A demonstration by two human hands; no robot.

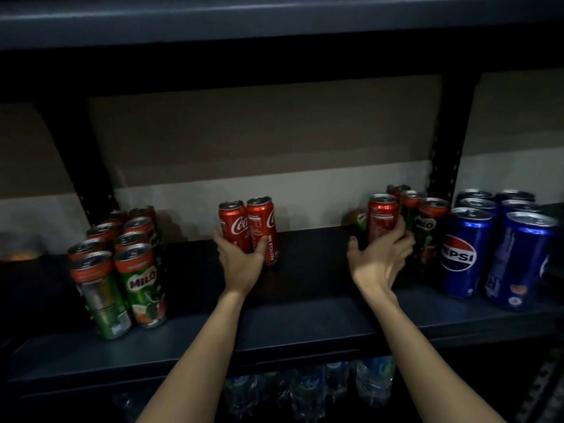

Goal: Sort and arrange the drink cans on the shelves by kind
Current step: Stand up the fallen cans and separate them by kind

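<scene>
Forearms enter from bottom edge, both reaching onto dark shelf (pixel 305 319). Below shelf lip: water bottles (pixel 308 389), dim, labels unreadable.

L hand (pixel 241 257): fingers curled round left Coke can (pixel 233 227), thumb between it and second Coke can (pixel 263 228), which stands touching the first on its right. Both upright, mid-shelf. Whether either is lifted off shelf: can't tell.

R hand (pixel 381 257): fingers wrapped round rear of third Coke can (pixel 382 218), thumb free on near left side, not clearly touching. Can upright, right of centre, just beside small Milo cluster (pixel 430 227) (approx 3–4 cans, some half hidden behind hand). One more Milo can (pixel 360 219) lies on its side behind/left of the gripped can, near back wall.

Left end of shelf: Milo block (pixel 134 270), two columns running front to back, all upright, cans touching. Well apart from Coke pair.

Right end: Pepsi cans (pixel 497 248), two columns, upright, touching; front pair nearest shelf edge. Next to Milo cluster, narrow gap.

Back of bay: pale board (pixel 268 141) behind shelf; black perforated upright (pixel 442 166) between Milo cluster and Pepsi group. Upper shelf (pixel 274 19) overhead. Lighting low.
</scene>
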